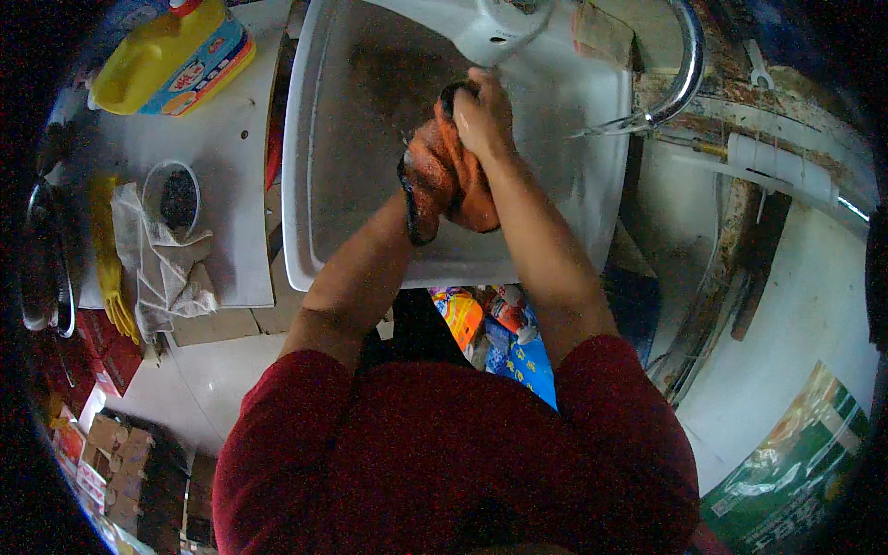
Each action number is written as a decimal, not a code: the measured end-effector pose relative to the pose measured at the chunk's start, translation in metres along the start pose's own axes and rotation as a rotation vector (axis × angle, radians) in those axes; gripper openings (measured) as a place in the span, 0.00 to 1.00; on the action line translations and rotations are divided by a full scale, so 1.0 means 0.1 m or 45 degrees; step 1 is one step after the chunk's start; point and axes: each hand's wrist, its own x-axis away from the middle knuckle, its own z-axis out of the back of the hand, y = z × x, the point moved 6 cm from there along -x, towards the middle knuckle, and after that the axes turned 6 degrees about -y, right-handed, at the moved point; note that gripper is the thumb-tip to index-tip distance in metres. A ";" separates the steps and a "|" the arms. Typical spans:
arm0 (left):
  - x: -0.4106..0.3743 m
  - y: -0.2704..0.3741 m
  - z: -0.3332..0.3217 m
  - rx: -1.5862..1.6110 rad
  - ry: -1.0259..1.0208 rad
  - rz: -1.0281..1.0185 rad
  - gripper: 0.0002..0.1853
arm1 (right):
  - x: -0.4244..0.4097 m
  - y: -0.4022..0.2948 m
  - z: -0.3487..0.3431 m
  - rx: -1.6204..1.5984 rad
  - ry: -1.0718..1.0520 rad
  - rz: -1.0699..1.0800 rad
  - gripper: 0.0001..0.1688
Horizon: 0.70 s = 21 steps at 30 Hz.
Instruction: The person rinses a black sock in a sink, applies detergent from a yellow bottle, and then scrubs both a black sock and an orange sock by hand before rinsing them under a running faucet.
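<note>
An orange cloth with black edging (475, 191) is bunched between both hands over a white ceramic sink (295, 173). My right hand (485, 114) grips its upper part, close below the sink's faucet base (492, 31). The cloth covers most of my left hand (427, 163), which lies lower and to the left, so its fingers are largely hidden. Whether the left fingers are closed cannot be told. Both forearms reach over the sink's near rim.
A yellow jug (173, 62), a clear plastic cup (171, 198), a whitish mesh cloth (166, 270) and a yellow rubber glove (111, 263) lie on the left counter. A curved chrome pipe (690, 62) stands at the sink's right. Colourful packages (506, 326) are below the sink.
</note>
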 end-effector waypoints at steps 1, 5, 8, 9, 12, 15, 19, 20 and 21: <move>0.07 0.16 -0.11 -1.078 -0.026 -0.152 0.17 | 0.11 0.11 -0.08 0.081 0.176 0.191 0.16; 0.30 0.15 -0.19 -3.112 0.546 -0.064 0.13 | 0.99 -0.55 -0.33 -0.053 -0.035 0.616 0.20; 0.13 0.05 -0.09 -3.310 0.281 0.334 0.13 | 0.78 -0.41 -0.28 -0.025 0.013 0.648 0.25; 0.08 0.01 -0.06 -2.969 0.258 0.110 0.13 | 0.58 -0.26 -0.21 0.023 0.123 0.595 0.23; 0.01 -0.11 -0.01 -2.492 0.138 -0.290 0.12 | -0.03 0.29 -0.04 -0.185 0.167 -0.205 0.18; -0.02 0.28 -0.10 -1.670 0.185 -0.242 0.08 | 0.07 0.59 -0.16 -0.347 0.153 -0.157 0.19; 0.05 0.48 0.08 0.201 0.246 -0.011 0.08 | 0.85 -0.22 -0.46 -0.675 0.130 0.273 0.20; 0.05 0.41 0.19 0.396 0.298 0.005 0.08 | 1.04 -0.50 -0.51 -0.615 0.124 0.682 0.18; 0.02 0.36 0.28 0.403 0.370 -0.042 0.09 | 1.05 -0.54 -0.47 -0.203 0.047 0.759 0.15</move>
